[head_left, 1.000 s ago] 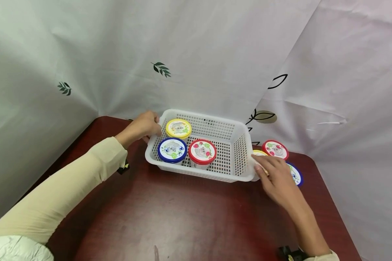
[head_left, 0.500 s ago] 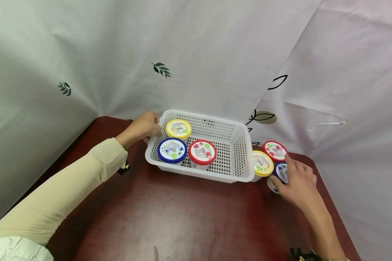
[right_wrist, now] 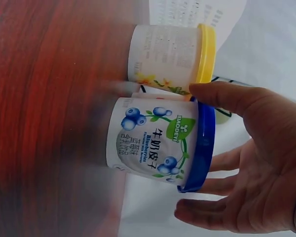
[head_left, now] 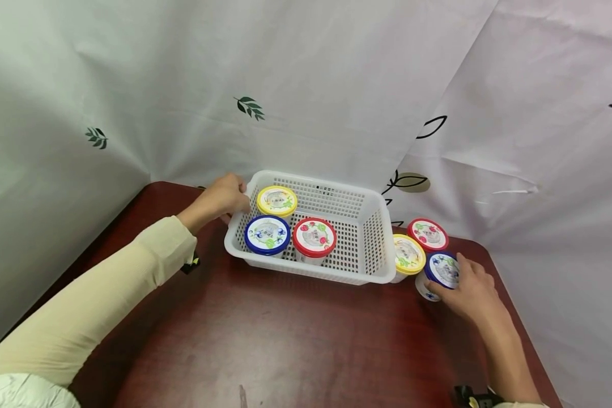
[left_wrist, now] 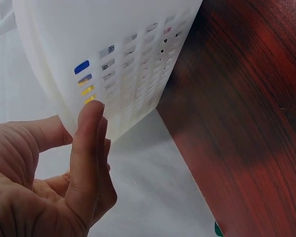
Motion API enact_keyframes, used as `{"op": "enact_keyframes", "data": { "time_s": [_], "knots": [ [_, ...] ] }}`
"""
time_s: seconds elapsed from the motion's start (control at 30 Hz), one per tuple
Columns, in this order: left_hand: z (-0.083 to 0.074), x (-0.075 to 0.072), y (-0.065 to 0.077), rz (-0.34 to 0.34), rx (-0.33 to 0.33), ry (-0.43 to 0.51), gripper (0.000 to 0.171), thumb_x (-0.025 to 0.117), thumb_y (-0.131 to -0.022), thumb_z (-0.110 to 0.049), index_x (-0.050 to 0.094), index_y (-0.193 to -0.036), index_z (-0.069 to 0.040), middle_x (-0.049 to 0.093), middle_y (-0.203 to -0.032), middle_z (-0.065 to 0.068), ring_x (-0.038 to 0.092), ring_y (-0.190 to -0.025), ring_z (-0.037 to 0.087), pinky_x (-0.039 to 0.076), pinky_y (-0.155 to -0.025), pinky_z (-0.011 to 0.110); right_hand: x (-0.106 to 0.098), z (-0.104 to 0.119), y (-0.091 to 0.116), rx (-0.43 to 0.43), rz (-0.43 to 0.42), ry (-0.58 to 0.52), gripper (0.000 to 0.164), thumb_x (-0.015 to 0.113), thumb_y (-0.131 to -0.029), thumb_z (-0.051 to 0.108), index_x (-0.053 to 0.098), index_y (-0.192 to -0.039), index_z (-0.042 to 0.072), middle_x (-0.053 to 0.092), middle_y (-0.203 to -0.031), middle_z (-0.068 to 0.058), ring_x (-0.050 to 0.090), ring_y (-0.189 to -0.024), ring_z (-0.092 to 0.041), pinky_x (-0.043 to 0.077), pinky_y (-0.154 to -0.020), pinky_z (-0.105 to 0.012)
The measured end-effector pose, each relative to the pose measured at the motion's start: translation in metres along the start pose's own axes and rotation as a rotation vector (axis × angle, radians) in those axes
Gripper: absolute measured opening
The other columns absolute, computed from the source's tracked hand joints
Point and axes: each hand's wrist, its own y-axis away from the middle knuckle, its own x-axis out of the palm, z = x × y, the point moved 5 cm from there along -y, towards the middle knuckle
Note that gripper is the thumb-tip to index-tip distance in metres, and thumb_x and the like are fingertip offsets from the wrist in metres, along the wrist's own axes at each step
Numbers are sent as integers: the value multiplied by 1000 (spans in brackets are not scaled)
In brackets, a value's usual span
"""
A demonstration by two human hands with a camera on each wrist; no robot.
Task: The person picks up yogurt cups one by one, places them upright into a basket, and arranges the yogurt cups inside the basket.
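A white plastic basket [head_left: 347, 277] sits toward the back of the table. My left hand [head_left: 223, 195] grips its left end. In the left wrist view the fingers [left_wrist: 86, 148] lie along the slotted outer wall, with the thumb at the rim. Inside stand a yellow-lidded cup [head_left: 277, 199], a blue-lidded cup [head_left: 267, 233] and a red-lidded cup [head_left: 314, 237]. Right of the basket, my right hand [head_left: 471, 289] is spread around the lid of a blueberry cup [right_wrist: 153, 140]. Its thumb is by the lid edge; the lowest visible finger stands apart from it.
Another yellow-lidded cup [head_left: 408, 254] stands against the basket's right end, and a red-lidded cup [head_left: 428, 234] stands behind the blueberry cup. The dark red table [head_left: 285, 340] meets a pale cloth [head_left: 311, 113] at the back.
My right hand has left the basket's right end and moved right to the blueberry cup, uncovering the yellow-lidded cup. My left hand and the basket stay in place.
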Motion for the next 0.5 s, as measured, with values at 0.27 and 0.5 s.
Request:
{"op": "enact_keyframes", "data": {
  "time_s": [0.27,0.5],
  "knots": [
    [-1,1,-1,-5,-8,4,28,74,-98,-4,54,-115,4,70,-122,30,81,-100,40,71,-72,48,1,-2,-3,-4,6,-25,120,75,-100,58,15,-171,-17,25,-165,-50,35,-140,-66,47,-113,-82],
    [0,1,-1,-6,-13,8,30,73,-98,-5,55,-120,5,70,-124,31,81,-103,42,72,-73,48,2,-2,-6,-5,-9,-52,119,73,-101,61,19,-170,-18,29,-165,-49,42,-141,-63,46,-116,-79]
  ]
}}
